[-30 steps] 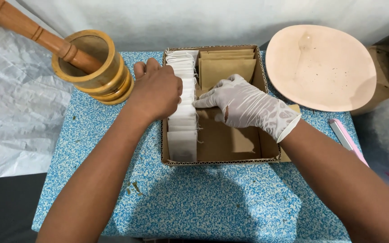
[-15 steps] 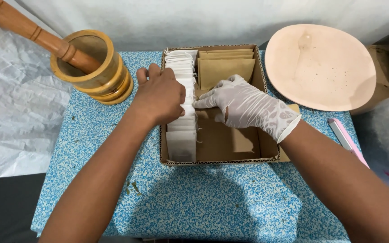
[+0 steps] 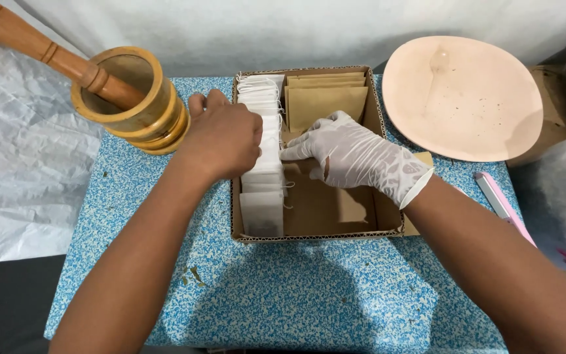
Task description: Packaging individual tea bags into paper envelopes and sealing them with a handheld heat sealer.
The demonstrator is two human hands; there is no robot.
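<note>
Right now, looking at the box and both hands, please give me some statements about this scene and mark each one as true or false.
1. The right hand wears a white glove. True.
2. The left hand is also gloved. False: it is bare.
3. The row of white sachets stands along the left side of the cardboard box. True.
4. The pestle lies on the pink plate. False: it leans in the wooden mortar.
5. The brown envelopes sit at the far end of the box. True.
</note>
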